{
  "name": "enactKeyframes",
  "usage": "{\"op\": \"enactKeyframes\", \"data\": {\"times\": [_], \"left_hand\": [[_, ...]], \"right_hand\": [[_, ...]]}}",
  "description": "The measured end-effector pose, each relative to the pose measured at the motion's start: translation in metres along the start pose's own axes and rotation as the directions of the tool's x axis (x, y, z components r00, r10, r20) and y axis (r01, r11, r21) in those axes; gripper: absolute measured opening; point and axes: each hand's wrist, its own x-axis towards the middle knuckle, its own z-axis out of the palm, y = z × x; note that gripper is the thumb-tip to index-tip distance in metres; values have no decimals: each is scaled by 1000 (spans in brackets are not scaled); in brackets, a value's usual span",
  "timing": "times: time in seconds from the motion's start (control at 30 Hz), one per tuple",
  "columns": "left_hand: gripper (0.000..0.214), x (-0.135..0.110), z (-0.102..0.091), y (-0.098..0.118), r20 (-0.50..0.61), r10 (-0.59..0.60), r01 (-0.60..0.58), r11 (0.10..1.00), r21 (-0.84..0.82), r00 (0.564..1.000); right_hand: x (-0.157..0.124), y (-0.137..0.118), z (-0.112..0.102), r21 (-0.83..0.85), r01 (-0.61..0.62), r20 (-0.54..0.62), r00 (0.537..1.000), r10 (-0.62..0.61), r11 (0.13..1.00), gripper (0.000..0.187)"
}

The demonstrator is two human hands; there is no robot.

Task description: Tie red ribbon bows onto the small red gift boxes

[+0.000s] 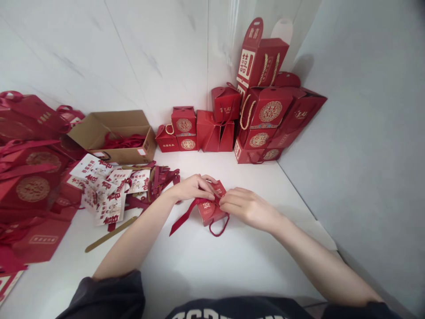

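Observation:
A small red gift box [210,211] with a gold label rests on the white table [212,257] in the middle of the head view. My left hand [192,188] pinches its top from the left, fingers closed on the box's top flap. My right hand [247,206] grips the top from the right, fingers curled together. A dark red ribbon [182,218] trails from the box down to the left, and a red cord loop [219,227] hangs off its near side.
Finished red gift boxes [262,115] are stacked in the far corner. An open cardboard box [116,135] with red ribbons stands at the back left. White and red cards [104,188], flat red boxes [31,177] and a gold strip [109,235] lie at left.

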Motion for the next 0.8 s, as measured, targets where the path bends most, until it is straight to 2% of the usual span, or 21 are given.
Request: {"op": "enactKeyframes", "data": {"times": [0.07, 0.13, 0.2, 0.27, 0.33, 0.43, 0.53, 0.6, 0.67, 0.8], "left_hand": [[10, 0, 1, 0, -16, 4, -4, 1000, 6, 1000], [8, -1, 2, 1, -30, 11, -10, 999, 31, 999], [7, -2, 3, 5, -30, 25, -23, 997, 71, 999], [7, -3, 5, 11, -35, 53, -48, 991, 129, 998], [8, -5, 6, 19, -58, 83, -68, 974, 217, 995], [9, -9, 8, 32, -106, 98, -51, 925, 376, 990], [9, -13, 11, 42, -126, 76, -11, 894, 449, 989], [8, -15, 14, 46, -110, 68, -7, 876, 482, 992], [9, -16, 18, 49, -101, 107, -28, 809, 587, 989], [15, -19, 24, 46, -97, 314, -72, 484, 872, 944]], "right_hand": [[0, -9, 1, -107, 22, 58, 998, -16, 994, 25], [0, -13, 2, -105, 16, 82, 997, -8, 994, 23], [0, -10, 2, 5, -50, 72, 996, 50, 999, 13], [1, -2, 4, 197, -163, 14, 986, 163, 967, 6], [1, 10, 6, 397, -233, -46, 961, 273, 887, 5], [3, 26, 12, 623, -207, -75, 944, 321, 754, 9], [6, 35, 18, 698, -196, -100, 926, 365, 688, 9], [10, 36, 23, 663, -234, -115, 907, 405, 711, 10], [14, 35, 26, 592, -258, -102, 916, 388, 764, 10], [15, 34, 29, 410, -249, -92, 946, 311, 878, 15]]}}
